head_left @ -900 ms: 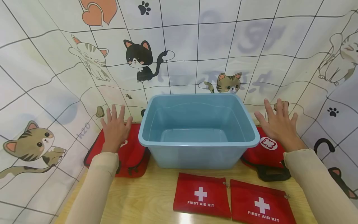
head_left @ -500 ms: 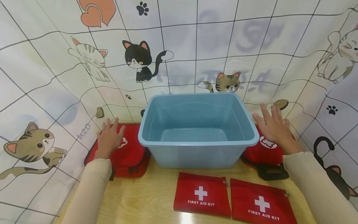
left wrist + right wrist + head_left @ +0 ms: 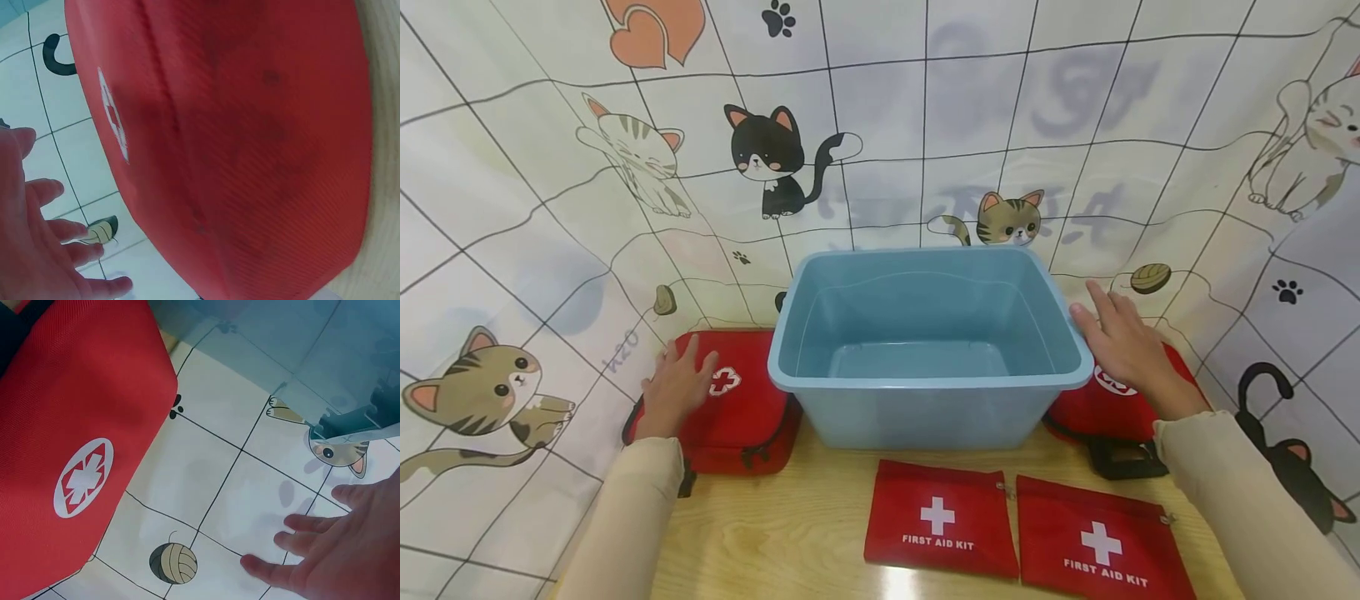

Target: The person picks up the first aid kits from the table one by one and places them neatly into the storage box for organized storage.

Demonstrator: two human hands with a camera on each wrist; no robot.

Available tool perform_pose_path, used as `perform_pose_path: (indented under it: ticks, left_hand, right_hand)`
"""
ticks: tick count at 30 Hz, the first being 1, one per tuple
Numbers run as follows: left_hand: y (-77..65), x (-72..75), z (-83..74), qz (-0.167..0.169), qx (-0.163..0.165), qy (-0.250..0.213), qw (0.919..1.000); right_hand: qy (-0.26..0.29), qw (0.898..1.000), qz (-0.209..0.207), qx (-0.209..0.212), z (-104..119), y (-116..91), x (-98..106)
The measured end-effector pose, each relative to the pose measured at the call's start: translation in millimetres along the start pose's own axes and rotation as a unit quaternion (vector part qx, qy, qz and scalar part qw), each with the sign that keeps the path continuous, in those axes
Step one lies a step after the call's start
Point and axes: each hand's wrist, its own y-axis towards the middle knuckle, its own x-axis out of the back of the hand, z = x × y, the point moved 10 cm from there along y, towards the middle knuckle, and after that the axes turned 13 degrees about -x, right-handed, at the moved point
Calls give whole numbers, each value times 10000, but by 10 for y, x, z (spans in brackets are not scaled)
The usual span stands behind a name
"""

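My left hand (image 3: 676, 385) hovers with spread fingers over the left part of a red first aid bag (image 3: 745, 408) with a white emblem. In the left wrist view a gap shows between the fingers (image 3: 81, 253) and the bag. Above a second red first aid bag (image 3: 1157, 408), my right hand (image 3: 1127, 346) reaches beside the right rim of a light blue plastic tub (image 3: 917, 417); whether it touches the rim I cannot tell. The right wrist view shows its fingers (image 3: 294, 544) extended, holding nothing. No contents are visible in the tub.
Two flat red first aid pouches, a left one (image 3: 940, 521) and a right one (image 3: 1105, 542), lie on the wooden table (image 3: 760, 533) in front of the tub. A cat-patterned curtain (image 3: 880, 125) surrounds the table at the back and sides.
Both hands have come down and nearer. The left has drifted left over its bag, and the right has moved slightly left, close to the tub's rim. Tub, bags and pouches stay put.
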Motion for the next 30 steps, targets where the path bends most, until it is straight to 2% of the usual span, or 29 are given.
perform_pose_path:
  ticks: [5, 12, 18, 22, 24, 27, 30]
  left_hand:
    - [-89, -55, 157, 317, 340, -123, 9988]
    - [-242, -121, 396, 657, 870, -308, 9936]
    - [-396, -123, 621, 742, 1193, -536, 9886]
    - [-521, -162, 760, 881, 1361, -843, 9832]
    - [-556, -173, 811, 859, 1419, -966, 9814]
    - [-579, -156, 881, 631, 1444, -1071, 9817]
    - [-628, -173, 962, 347, 1488, -1488, 9770]
  right_hand:
    - [725, 9959, 539, 96, 47, -38, -61]
    - [1712, 9742, 1472, 80, 133, -90, -156]
    - [2264, 9552, 1876, 333, 171, -128, -265]
    - [2458, 9471, 1997, 515, 185, -172, -298]
    - [2531, 9450, 1997, 545, 180, -178, -300]
    - [2566, 9440, 2002, 549, 167, -181, -314]
    - [2586, 9405, 2134, 556, 160, -192, -363]
